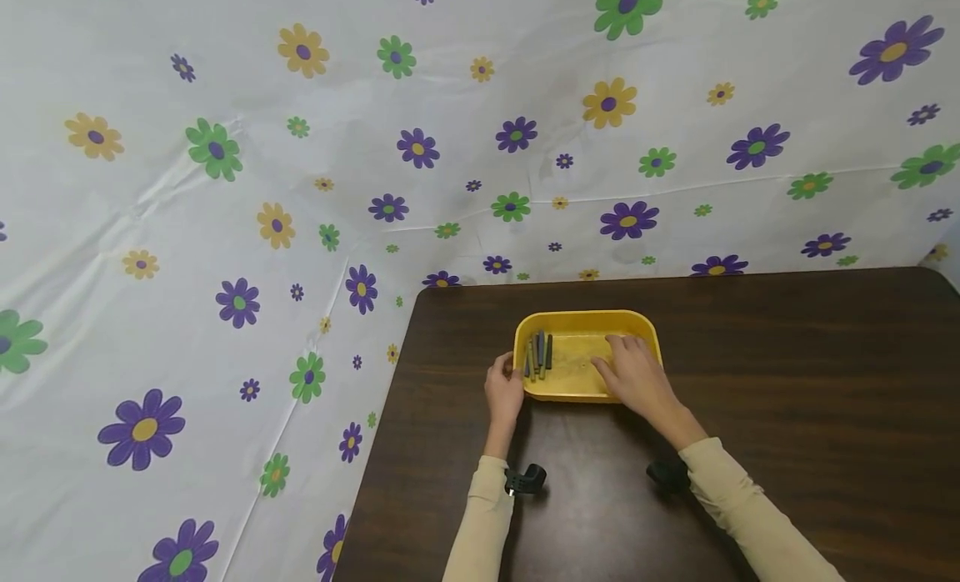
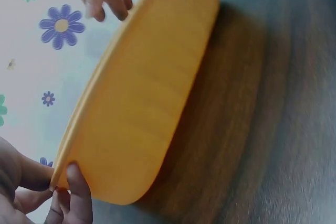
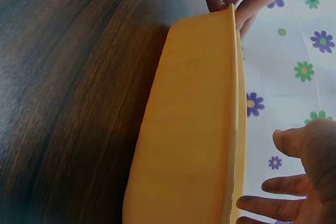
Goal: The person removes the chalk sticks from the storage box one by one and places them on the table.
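A shallow yellow plastic tray [image 1: 573,378] sits on the table, with several short crayon-like sticks [image 1: 541,350], dark, blue and olive, lying at the left end inside it. My left hand [image 1: 504,392] pinches the tray's rim at its left end; the left wrist view shows thumb and fingers on either side of that edge. Over the right half of the tray hovers my right hand [image 1: 637,378], fingers spread and holding nothing. In the right wrist view its fingers [image 3: 283,186] are apart, just beyond the near rim. The tray's high wall hides the sticks from both wrist views.
The dark wood-grain table [image 1: 795,398] stretches far to the right of the tray. Behind it and on the left hangs a white sheet [image 1: 450,90] with printed flowers. Black bands with small dark devices [image 1: 531,479] are on both wrists.
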A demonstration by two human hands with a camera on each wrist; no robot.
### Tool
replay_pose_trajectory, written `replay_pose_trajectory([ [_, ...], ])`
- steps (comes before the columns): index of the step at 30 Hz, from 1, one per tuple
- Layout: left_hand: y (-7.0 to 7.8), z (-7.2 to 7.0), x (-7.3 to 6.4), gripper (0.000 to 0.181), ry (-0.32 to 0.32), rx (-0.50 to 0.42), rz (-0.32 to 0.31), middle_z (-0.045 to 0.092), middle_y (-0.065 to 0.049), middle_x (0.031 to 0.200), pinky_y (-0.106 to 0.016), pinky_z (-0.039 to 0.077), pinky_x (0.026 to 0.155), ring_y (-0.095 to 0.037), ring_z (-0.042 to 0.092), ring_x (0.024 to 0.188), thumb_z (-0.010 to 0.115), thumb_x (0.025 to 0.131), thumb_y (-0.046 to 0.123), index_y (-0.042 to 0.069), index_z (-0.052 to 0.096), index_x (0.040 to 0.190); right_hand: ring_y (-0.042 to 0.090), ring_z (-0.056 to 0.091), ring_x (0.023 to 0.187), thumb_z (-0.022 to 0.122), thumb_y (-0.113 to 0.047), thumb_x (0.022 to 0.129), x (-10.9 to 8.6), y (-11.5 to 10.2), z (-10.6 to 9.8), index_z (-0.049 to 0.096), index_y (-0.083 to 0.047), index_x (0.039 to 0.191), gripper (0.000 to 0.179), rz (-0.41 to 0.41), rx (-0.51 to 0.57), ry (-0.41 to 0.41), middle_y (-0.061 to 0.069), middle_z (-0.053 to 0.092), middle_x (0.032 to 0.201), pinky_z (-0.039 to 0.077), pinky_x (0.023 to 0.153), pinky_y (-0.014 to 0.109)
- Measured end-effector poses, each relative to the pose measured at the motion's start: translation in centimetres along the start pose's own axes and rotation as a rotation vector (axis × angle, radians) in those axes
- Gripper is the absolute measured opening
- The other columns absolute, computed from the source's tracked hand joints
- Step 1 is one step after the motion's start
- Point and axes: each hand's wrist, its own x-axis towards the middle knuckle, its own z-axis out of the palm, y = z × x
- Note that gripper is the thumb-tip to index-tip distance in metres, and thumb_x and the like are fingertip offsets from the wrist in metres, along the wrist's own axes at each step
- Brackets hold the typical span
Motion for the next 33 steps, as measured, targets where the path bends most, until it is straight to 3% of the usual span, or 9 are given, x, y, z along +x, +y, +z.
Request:
replay_pose_trajectory([
  [4,0.2,-0.4,-0.1,0.031,-0.055,-0.177,-0.153,0.061,-0.014,0.096,-0.028,0.051,0.057,-0.023,0.061,0.073,0.06,0.101,0.0,-0.001,0.065,0.132,0.055,0.056,0.116,0.068,-0.022,0.101,0.7,-0.4,0.5,0.057,0.017,0.129,0.049,0.014,0.033,-0.012,0.037,0.063,0.122,0.045,0.1,0.064],
  [7,0.2,-0.7,-0.1,0.033,-0.078,-0.233,-0.196,0.06,-0.015,0.099,-0.027,0.054,0.059,-0.03,0.065,0.079,0.058,0.103,0.002,0.0,0.063,0.135,0.054,0.056,0.117,0.066,-0.023,0.102,1.5,-0.8,0.9,0.057,0.016,0.131,0.049,0.045,0.084,-0.034,0.037,0.062,0.124,0.046,0.098,0.065],
  [11,0.1,-0.8,0.0,0.033,-0.09,-0.258,-0.206,0.06,-0.015,0.099,-0.026,0.053,0.059,-0.032,0.065,0.081,0.057,0.103,0.003,0.0,0.062,0.136,0.051,0.057,0.119,0.063,-0.024,0.105,2.5,-1.3,1.6,0.056,0.016,0.134,0.05,0.1,0.148,-0.078,0.035,0.06,0.128,0.046,0.099,0.063],
  [17,0.1,-0.9,-0.1,0.033,-0.099,-0.281,-0.214,0.059,-0.015,0.099,-0.026,0.049,0.058,-0.024,0.06,0.076,0.056,0.103,0.003,0.002,0.061,0.136,0.046,0.06,0.116,0.062,-0.026,0.105,3.8,-2.2,2.7,0.056,0.013,0.135,0.05,0.14,0.197,-0.133,0.032,0.061,0.129,0.05,0.096,0.059],
  [33,0.0,-0.8,-0.1,0.034,-0.135,-0.337,-0.247,0.058,-0.021,0.103,-0.024,0.048,0.057,-0.02,0.058,0.074,0.056,0.105,0.005,0.002,0.06,0.138,0.044,0.063,0.109,0.064,-0.017,0.102,5.4,-3.0,5.8,0.057,0.014,0.13,0.042,0.182,0.379,-0.149,0.031,0.065,0.118,0.052,0.091,0.056],
])
